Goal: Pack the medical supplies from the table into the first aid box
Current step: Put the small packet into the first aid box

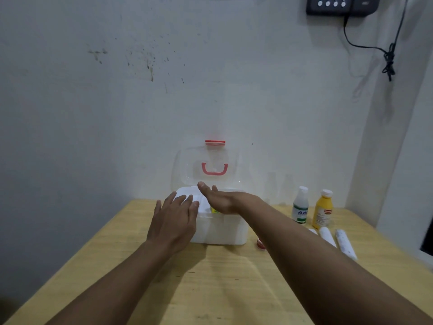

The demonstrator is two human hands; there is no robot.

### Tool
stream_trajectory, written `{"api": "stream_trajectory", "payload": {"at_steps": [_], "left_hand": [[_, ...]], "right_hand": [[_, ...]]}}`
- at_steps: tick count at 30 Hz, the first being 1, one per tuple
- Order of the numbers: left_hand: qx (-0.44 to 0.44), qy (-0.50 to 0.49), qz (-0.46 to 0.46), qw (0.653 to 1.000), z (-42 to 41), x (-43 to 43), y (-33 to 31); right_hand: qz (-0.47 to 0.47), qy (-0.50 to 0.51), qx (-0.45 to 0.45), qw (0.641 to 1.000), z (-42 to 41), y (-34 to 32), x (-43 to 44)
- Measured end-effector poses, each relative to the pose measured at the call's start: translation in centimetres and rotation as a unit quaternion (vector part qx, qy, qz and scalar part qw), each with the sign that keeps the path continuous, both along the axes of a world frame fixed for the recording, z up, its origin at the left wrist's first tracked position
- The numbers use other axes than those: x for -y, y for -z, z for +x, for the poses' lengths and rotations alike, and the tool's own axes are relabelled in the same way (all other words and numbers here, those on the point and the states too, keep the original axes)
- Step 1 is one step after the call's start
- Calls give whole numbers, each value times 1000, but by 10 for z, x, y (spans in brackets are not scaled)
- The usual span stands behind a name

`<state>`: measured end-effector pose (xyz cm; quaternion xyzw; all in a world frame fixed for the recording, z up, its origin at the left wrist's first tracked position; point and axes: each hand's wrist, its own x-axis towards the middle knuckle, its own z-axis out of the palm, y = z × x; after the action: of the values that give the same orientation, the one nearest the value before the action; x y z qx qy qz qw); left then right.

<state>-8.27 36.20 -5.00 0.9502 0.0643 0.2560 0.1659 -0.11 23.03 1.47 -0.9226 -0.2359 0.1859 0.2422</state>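
Both hands hovering empty, fingers spread: left hand (172, 221) beside open first aid box (220, 231), right hand (219, 199) over it; bottles (300, 207) sitting right of the right hand.

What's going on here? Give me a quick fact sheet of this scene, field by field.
box: white first aid box, clear lid up
left hand: open, on box's left edge
right hand: open, over the box
still on table: clear bottle, yellow bottle, white tubes, small red item
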Motion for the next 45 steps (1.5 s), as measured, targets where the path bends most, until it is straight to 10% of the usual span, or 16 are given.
{"api": "stream_trajectory", "payload": {"at_steps": [45], "left_hand": [[-16,34,172,984,-14,62,-6]], "right_hand": [[0,51,213,976,-37,-37,109]]}}
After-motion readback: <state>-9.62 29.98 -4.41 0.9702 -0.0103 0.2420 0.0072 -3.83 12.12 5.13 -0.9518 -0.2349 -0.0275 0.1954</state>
